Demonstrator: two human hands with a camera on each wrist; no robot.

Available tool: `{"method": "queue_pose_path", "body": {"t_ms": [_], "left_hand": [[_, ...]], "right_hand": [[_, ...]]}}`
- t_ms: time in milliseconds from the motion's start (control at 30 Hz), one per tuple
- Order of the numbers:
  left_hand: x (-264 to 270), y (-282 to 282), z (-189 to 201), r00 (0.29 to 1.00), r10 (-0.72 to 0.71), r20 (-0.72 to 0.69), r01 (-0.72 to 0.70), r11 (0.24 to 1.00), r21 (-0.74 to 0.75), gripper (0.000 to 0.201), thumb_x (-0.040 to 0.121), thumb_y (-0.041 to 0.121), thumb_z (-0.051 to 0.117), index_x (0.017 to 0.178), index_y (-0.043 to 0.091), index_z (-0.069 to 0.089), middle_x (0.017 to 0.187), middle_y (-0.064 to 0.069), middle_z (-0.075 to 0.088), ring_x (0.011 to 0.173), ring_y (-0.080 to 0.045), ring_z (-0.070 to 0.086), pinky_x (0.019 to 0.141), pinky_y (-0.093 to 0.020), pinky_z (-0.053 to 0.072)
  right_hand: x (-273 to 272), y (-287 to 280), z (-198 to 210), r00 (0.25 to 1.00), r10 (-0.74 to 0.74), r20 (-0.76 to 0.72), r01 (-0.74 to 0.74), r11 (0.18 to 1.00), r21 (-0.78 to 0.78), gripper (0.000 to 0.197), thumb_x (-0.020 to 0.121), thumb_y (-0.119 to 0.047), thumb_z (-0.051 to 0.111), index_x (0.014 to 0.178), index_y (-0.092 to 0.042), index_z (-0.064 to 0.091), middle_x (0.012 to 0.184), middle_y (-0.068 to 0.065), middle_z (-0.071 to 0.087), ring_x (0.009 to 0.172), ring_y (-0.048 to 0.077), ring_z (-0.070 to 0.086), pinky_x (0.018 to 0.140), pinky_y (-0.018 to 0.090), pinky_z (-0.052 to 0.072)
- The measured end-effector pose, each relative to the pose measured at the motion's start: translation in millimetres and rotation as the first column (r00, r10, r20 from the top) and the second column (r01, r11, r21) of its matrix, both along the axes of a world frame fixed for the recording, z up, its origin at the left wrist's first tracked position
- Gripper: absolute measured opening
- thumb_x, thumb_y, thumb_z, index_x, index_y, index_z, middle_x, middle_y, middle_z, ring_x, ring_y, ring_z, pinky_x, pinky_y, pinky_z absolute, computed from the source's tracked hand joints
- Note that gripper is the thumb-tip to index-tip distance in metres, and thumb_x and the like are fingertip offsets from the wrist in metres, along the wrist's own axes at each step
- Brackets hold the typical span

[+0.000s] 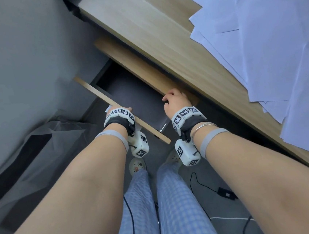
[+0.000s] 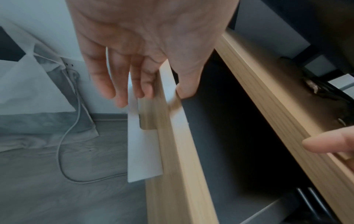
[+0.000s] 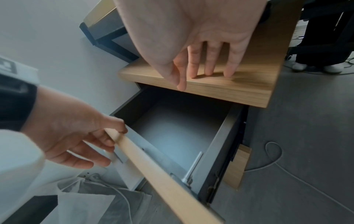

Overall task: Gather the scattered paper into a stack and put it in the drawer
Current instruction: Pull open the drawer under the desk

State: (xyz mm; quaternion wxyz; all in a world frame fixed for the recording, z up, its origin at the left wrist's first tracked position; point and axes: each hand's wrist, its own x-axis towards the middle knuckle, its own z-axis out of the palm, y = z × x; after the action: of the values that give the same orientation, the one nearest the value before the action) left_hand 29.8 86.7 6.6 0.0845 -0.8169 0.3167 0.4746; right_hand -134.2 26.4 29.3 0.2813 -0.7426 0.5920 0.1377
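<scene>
Several white paper sheets (image 1: 266,28) lie spread and overlapping on the wooden desk (image 1: 140,23). Below the desk edge the drawer (image 1: 128,93) stands pulled out, and its dark grey inside (image 3: 172,133) holds nothing. My left hand (image 2: 153,94) pinches the top of the drawer's wooden front (image 3: 153,166), thumb inside and fingers outside by the handle cutout. In the head view the wrist band hides most of that left hand (image 1: 128,109). My right hand (image 3: 201,72) rests with straight fingers on the wooden top of the drawer unit (image 3: 239,84), holding nothing.
A pale bag (image 1: 38,144) slumps on the floor left of the drawer, with a white cable (image 2: 69,136) running to a wall socket (image 2: 70,65). A black adapter (image 1: 226,194) and cords lie by my feet. Another person's legs (image 3: 316,45) stand beyond the unit.
</scene>
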Motion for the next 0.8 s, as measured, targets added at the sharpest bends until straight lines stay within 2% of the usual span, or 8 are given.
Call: {"method": "queue_pose_path", "body": {"t_ms": [167, 233, 300, 400, 467, 567, 667, 800], "left_hand": [[5, 18, -20, 0.87, 0.493, -0.018, -0.486, 0.851, -0.199, 0.066, 0.084, 0.017, 0.062, 0.141, 0.004, 0.03, 0.121, -0.013, 0.057, 0.099, -0.026, 0.054, 0.06, -0.02, 0.037], [5, 27, -16, 0.799, 0.6, -0.035, -0.594, 0.779, -0.203, 0.07, 0.085, 0.007, 0.058, 0.143, 0.01, 0.018, 0.088, -0.006, 0.058, 0.08, -0.02, 0.058, 0.075, -0.028, 0.045], [6, 36, -11, 0.798, 0.602, -0.035, -0.592, 0.772, -0.23, 0.077, 0.084, 0.004, 0.057, 0.145, 0.018, 0.011, 0.073, 0.004, 0.04, 0.075, -0.02, 0.053, 0.08, -0.029, 0.045], [14, 51, -16, 0.838, 0.543, -0.05, -0.537, 0.807, -0.243, 0.077, 0.084, 0.008, 0.061, 0.147, 0.016, 0.017, 0.103, -0.006, 0.051, 0.102, -0.029, 0.055, 0.088, -0.034, 0.044], [19, 61, -14, 0.85, 0.526, -0.022, -0.517, 0.826, -0.222, 0.072, 0.081, 0.005, 0.058, 0.14, 0.027, 0.024, 0.121, -0.013, 0.056, 0.097, -0.031, 0.057, 0.084, -0.039, 0.046], [27, 75, -13, 0.887, 0.461, 0.031, -0.45, 0.878, -0.162, 0.057, 0.073, 0.003, 0.054, 0.121, 0.023, 0.03, 0.112, -0.017, 0.057, 0.092, -0.033, 0.059, 0.071, -0.039, 0.048], [35, 88, -15, 0.902, 0.431, 0.033, -0.426, 0.898, -0.11, 0.047, 0.074, 0.004, 0.054, 0.114, 0.02, 0.035, 0.11, -0.019, 0.056, 0.099, -0.035, 0.059, 0.081, -0.043, 0.052], [42, 105, -15, 0.895, 0.446, 0.032, -0.442, 0.894, -0.077, 0.048, 0.073, 0.004, 0.056, 0.116, 0.017, 0.037, 0.113, -0.018, 0.057, 0.101, -0.035, 0.059, 0.086, -0.046, 0.051]], "right_hand": [[3, 4, -3, 0.999, -0.009, -0.037, 0.009, 1.0, -0.01, 0.03, 0.089, -0.008, 0.041, 0.11, -0.017, 0.062, 0.137, -0.005, 0.039, 0.124, 0.02, 0.037, 0.091, 0.031, 0.044], [4, 5, -4, 0.999, -0.011, -0.041, 0.01, 1.0, -0.02, 0.03, 0.089, -0.008, 0.042, 0.109, -0.017, 0.062, 0.137, -0.005, 0.039, 0.123, 0.02, 0.038, 0.093, 0.033, 0.044], [4, 7, -4, 0.999, -0.018, -0.043, 0.017, 1.0, -0.018, 0.029, 0.089, -0.008, 0.043, 0.109, -0.017, 0.062, 0.139, -0.005, 0.037, 0.125, 0.019, 0.037, 0.095, 0.033, 0.044], [5, 9, -6, 0.996, -0.08, -0.029, 0.081, 0.997, 0.012, 0.03, 0.088, -0.01, 0.044, 0.109, -0.022, 0.061, 0.144, -0.007, 0.033, 0.125, 0.018, 0.04, 0.09, 0.03, 0.041], [5, 10, -6, 0.993, -0.119, -0.021, 0.12, 0.992, 0.028, 0.03, 0.087, -0.011, 0.045, 0.108, -0.025, 0.06, 0.144, -0.007, 0.033, 0.118, 0.017, 0.044, 0.082, 0.027, 0.038], [7, 10, -6, 0.99, -0.136, -0.025, 0.137, 0.989, 0.048, 0.031, 0.086, -0.012, 0.045, 0.112, -0.025, 0.058, 0.143, -0.007, 0.034, 0.106, 0.014, 0.045, 0.076, 0.026, 0.036], [8, 11, -5, 0.985, -0.169, -0.03, 0.17, 0.984, 0.054, 0.035, 0.086, -0.012, 0.045, 0.117, -0.026, 0.056, 0.143, -0.006, 0.035, 0.093, 0.014, 0.044, 0.073, 0.026, 0.034], [10, 13, -2, 0.99, -0.134, -0.052, 0.136, 0.99, 0.038, 0.033, 0.087, -0.01, 0.047, 0.115, -0.023, 0.058, 0.146, -0.006, 0.032, 0.113, 0.021, 0.052, 0.081, 0.027, 0.043]]}}
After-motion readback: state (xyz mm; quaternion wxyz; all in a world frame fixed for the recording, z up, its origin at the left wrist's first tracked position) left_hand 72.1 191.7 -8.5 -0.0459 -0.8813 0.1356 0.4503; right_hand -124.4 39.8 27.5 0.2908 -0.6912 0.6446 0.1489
